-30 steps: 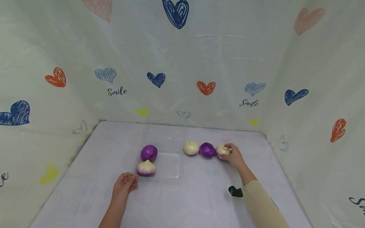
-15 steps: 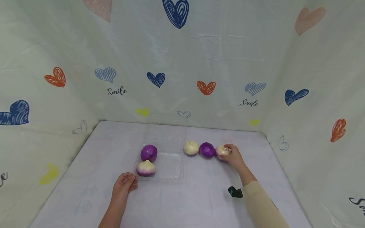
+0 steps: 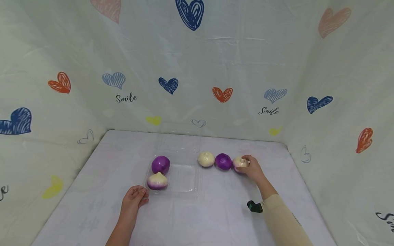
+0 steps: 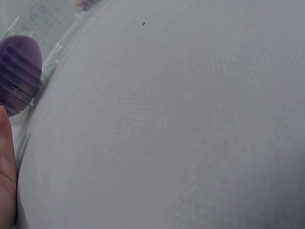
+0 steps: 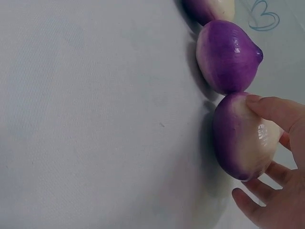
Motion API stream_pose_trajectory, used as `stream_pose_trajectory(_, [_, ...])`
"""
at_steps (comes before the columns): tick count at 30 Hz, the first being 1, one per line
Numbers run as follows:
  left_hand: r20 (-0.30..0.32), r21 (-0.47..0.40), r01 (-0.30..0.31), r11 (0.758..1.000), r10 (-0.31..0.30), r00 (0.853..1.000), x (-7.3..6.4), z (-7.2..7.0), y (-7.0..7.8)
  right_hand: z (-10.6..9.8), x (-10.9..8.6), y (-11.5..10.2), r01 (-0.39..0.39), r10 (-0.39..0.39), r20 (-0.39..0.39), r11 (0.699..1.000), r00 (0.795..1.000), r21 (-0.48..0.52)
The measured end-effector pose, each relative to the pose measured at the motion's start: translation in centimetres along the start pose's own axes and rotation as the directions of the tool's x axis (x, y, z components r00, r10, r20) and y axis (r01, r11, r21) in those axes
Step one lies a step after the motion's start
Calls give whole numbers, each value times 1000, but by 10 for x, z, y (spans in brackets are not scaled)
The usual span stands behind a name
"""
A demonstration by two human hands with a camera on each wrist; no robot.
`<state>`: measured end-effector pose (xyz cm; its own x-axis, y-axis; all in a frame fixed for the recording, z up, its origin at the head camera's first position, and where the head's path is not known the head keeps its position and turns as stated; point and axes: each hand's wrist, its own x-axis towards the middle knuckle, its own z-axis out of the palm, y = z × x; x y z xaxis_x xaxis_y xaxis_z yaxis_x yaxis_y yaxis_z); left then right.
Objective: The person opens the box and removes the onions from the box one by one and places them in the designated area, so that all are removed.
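Observation:
My right hand [image 3: 253,168] holds a white-and-purple onion [image 5: 245,138], the rightmost of three in a row on the table. In the right wrist view, thumb and fingers lie around its pale side. Beside it, touching, sits a purple onion [image 3: 223,161]; a whitish onion [image 3: 206,159] ends the row. My left hand [image 3: 133,198] rests at the near left corner of a clear plastic container [image 3: 181,191], fingers relaxed. Inside, along the container's left side, are a purple onion [image 3: 160,165] and a white-topped onion [image 3: 157,181].
The container's clear lid [image 3: 178,141] stands raised at the back. A white cloth covers the table [image 3: 197,222]. A dark object [image 3: 254,206] shows beside the right sleeve. A curtain [image 3: 246,51] printed with hearts surrounds the table's back and sides.

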<state>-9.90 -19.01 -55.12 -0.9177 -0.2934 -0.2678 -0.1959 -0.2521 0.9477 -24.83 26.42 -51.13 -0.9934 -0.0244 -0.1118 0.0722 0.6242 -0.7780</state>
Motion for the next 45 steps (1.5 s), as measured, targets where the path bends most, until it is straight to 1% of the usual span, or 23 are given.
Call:
stream_pose_trajectory(5, [2,23,7,1000,-7,1000,0,0,0,0,0,-1,-1,1,2,1000,1000,3])
stream_pose_trajectory(10, [-12,37,26,999,-26,1000,1,0,0,1,0,0,-4,4,7,1000,1000,4])
stream_pose_trajectory(14, [-8,43,23,999,-22,1000,1,0,0,1,0,1,-5,5,11,1000,1000,8])
stream_pose_trajectory(22, [-5,23,19,1000,-19,1000,0,0,1,2,1,0,-12,12,22,1000,1000,6])
stream_pose_trajectory(33, [8,-6,9,1000,-9,1000,0,-1,1,0,-1,-10,3,-2,22,1000,1000,-9])
stream_pose_trajectory(40, [13,18,0,1000,0,1000,-1,-1,1,-3,-2,-20,54,-54,-2,997,999,-53])
stream_pose_trajectory(45, [9,14,17,1000,-17,1000,-1,-1,2,-3,-6,-35,106,-107,-15,993,994,-49])
